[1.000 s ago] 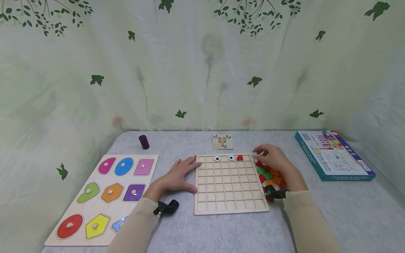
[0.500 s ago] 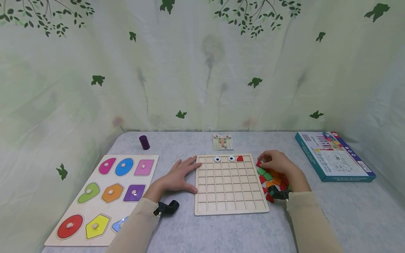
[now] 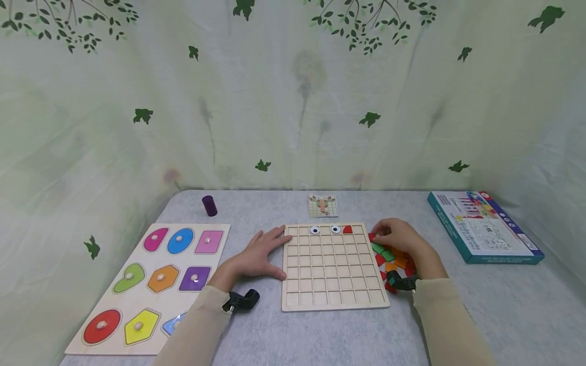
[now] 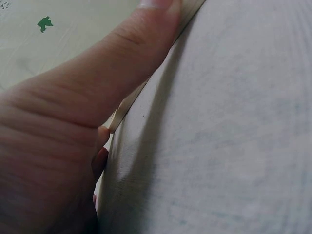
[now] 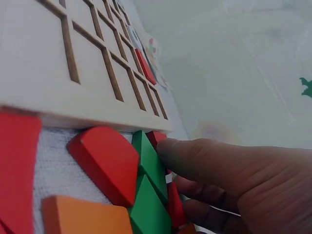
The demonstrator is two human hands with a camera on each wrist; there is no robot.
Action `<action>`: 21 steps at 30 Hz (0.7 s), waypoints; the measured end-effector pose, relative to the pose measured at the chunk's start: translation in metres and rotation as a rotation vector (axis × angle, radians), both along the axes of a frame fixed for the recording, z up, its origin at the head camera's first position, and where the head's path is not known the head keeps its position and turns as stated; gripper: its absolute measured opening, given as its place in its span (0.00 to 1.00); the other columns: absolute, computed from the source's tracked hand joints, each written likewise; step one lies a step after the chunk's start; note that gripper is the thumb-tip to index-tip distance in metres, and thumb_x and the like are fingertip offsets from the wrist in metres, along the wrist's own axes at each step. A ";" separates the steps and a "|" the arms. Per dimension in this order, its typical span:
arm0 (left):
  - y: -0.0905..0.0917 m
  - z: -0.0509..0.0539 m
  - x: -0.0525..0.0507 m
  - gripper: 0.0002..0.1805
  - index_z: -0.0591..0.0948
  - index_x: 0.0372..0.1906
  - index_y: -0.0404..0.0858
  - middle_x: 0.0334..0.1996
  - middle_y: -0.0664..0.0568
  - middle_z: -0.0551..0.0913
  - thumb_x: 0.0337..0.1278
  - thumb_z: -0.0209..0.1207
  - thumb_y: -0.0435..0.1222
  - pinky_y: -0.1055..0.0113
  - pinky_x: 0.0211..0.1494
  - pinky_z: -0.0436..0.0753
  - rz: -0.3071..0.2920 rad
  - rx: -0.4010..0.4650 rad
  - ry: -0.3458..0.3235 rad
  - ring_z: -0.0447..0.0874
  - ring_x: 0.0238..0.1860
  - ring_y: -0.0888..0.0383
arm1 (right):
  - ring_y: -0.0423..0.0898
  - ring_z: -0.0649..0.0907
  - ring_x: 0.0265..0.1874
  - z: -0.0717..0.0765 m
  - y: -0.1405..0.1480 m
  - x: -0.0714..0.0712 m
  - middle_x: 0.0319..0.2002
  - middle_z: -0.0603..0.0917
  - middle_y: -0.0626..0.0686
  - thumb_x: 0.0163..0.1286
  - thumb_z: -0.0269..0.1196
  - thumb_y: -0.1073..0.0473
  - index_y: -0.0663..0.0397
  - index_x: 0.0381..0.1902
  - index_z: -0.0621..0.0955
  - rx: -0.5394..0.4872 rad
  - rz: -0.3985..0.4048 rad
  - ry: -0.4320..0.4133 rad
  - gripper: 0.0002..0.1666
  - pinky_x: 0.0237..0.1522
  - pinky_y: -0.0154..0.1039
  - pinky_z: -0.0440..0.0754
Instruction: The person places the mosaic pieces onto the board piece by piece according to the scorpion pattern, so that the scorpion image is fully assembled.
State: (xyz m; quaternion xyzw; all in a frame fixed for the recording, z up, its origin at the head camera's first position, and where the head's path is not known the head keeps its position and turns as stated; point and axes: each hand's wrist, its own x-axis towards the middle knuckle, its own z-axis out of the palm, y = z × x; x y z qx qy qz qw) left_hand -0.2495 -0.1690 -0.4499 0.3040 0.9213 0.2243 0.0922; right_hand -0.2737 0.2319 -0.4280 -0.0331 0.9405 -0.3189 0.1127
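Observation:
A wooden grid board lies flat on the table. Two round eye pieces and a red piece with a curved side sit in its top row. My left hand rests at the board's left edge, fingers spread, thumb against the side. Right of the board, my right hand pinches a small red piece near the board's upper right corner; the fingers partly hide it. Below that hand lie green pieces, other red pieces and orange pieces.
A small pattern card lies behind the board. On the left is a knobbed shape puzzle, with a dark purple cylinder behind it. A teal-edged box lies at the right. A printed curtain hangs behind the table.
My right hand has come down from the board's upper right corner to the pile and taken a red piece, which has shifted slightly left. The left hand has stayed put.

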 end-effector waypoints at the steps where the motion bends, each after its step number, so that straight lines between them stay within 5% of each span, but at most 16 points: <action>1: 0.000 0.000 0.000 0.57 0.61 0.78 0.48 0.82 0.46 0.48 0.41 0.74 0.60 0.40 0.82 0.39 -0.001 -0.001 0.002 0.45 0.82 0.45 | 0.50 0.77 0.42 0.000 -0.001 0.000 0.41 0.83 0.55 0.68 0.67 0.54 0.54 0.47 0.83 0.001 0.000 -0.001 0.14 0.43 0.37 0.79; 21: 0.000 0.002 0.001 0.57 0.61 0.78 0.48 0.82 0.46 0.48 0.41 0.74 0.59 0.40 0.82 0.38 -0.004 0.007 -0.007 0.44 0.82 0.46 | 0.51 0.78 0.43 -0.004 -0.002 -0.001 0.43 0.82 0.57 0.70 0.64 0.59 0.54 0.47 0.81 -0.105 -0.001 0.048 0.10 0.46 0.37 0.80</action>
